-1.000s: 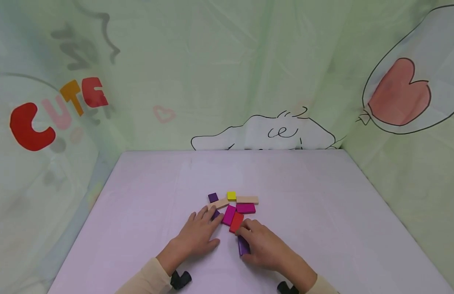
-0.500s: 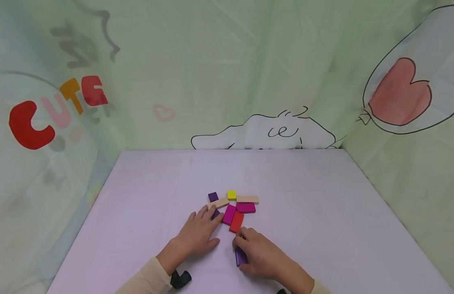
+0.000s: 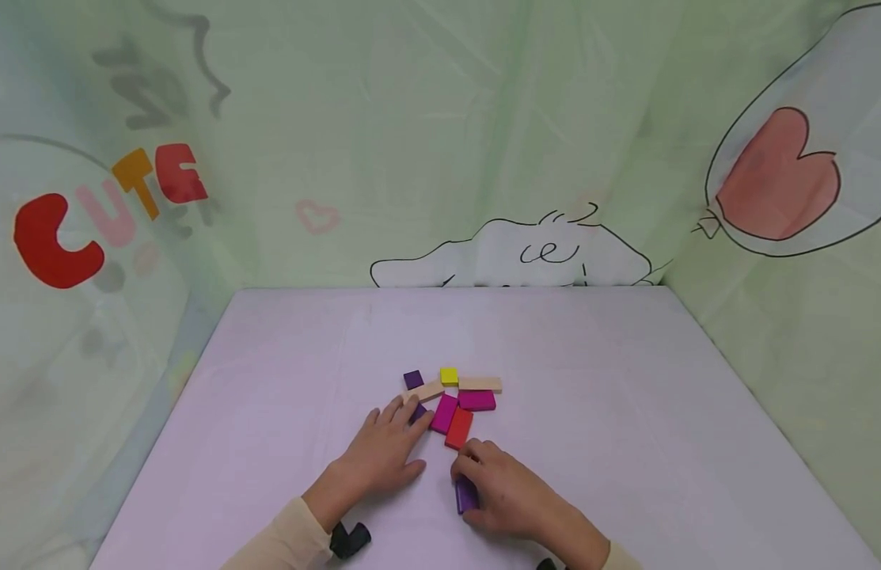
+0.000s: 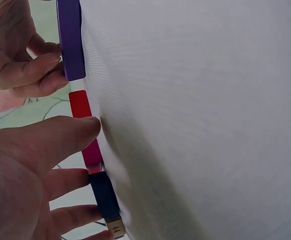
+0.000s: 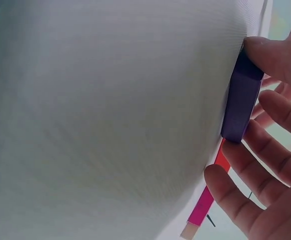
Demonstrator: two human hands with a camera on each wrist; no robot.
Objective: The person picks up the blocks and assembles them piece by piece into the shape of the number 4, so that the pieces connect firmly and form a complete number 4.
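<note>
My right hand (image 3: 507, 495) holds a purple block (image 3: 467, 495) by its ends, thumb at the near end and fingers at the far one. In the right wrist view, that same purple block (image 5: 241, 105) is near the tabletop. Just beyond it lies a red block (image 3: 459, 428), touching a magenta block (image 3: 444, 413). My left hand (image 3: 383, 455) rests with fingers spread, its fingertips at a dark purple block (image 3: 418, 412) and a bare wood block (image 3: 427, 392). Those fingers partly hide both blocks.
Behind lie a small dark purple block (image 3: 413, 380), a yellow block (image 3: 449, 377), another wood block (image 3: 480, 385) and a second magenta block (image 3: 477, 400). All are on the pale tabletop (image 3: 611, 412). A printed curtain (image 3: 426, 142) hangs around the table.
Over the first half second, my right hand drew the purple block back toward me, away from the red block. It has barely moved since. My left hand keeps its place.
</note>
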